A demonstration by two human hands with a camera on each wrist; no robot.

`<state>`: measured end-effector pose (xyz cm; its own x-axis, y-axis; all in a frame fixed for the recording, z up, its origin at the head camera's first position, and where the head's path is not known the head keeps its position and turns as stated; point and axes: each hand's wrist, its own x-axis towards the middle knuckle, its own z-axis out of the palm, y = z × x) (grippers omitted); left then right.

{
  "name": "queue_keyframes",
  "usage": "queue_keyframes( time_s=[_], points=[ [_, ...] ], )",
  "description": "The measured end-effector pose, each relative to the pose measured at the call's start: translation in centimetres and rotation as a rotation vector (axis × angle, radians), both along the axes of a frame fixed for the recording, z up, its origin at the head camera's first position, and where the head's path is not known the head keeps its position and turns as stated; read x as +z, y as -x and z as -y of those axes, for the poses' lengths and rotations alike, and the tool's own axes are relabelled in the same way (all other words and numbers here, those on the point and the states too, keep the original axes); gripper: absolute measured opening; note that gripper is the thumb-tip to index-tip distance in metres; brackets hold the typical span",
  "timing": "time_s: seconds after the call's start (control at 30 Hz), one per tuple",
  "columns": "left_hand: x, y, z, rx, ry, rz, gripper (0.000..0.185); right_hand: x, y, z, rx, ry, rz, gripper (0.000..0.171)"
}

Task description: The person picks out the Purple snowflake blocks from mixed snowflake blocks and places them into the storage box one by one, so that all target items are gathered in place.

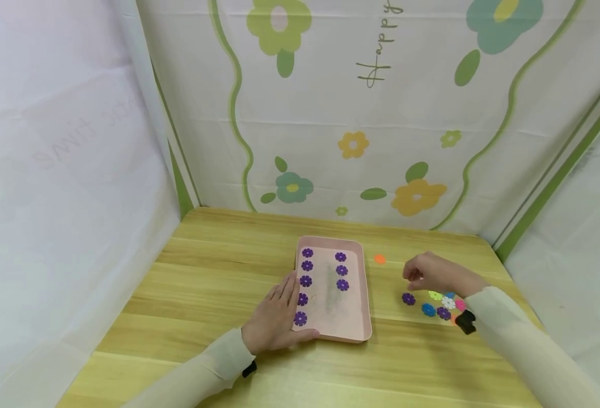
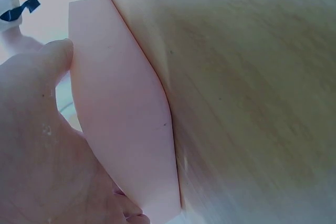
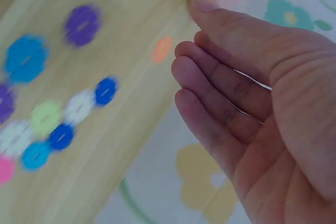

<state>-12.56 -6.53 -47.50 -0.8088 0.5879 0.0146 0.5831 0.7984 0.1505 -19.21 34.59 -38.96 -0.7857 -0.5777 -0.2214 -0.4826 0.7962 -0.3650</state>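
I see left hand (image 1: 275,317) flat against the pink tray's (image 1: 366,294) near-left edge, fingers straight, likely steadying it. Right hand (image 1: 432,273) hovers over the loose flower pieces (image 1: 435,303), fingers loosely curled, holding nothing. Purple flowers (image 1: 306,280) sit in two rows inside the tray.

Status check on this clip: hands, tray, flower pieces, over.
Left hand flat against pink tray. Right hand open, empty, above loose flower pieces. Eight purple flowers in tray. Nothing in the way.
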Motion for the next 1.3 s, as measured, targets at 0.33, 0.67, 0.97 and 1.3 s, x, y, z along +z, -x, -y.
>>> queue_keyframes(
  time_s=[0.33,0.67,0.97,1.3],
  points=[
    [-0.3,0.0,0.1,-0.003,-0.009,-0.005,0.119,-2.6,-2.8,-6.1,-0.069,-0.060,0.035,0.014],
    [-1.5,0.4,0.2,0.002,-0.011,-0.028,0.121,-5.5,-4.5,-8.8,-0.098,-0.043,-0.038,0.019],
    [-1.3,0.4,0.1,0.000,-0.007,-0.029,0.121,-7.1,-4.7,-10.1,-0.162,0.027,-0.060,0.021],
    [0.0,-0.1,0.0,-0.003,-0.003,0.005,0.119,-7.5,-4.5,-10.3,-0.121,0.085,-0.064,0.016]
  ],
)
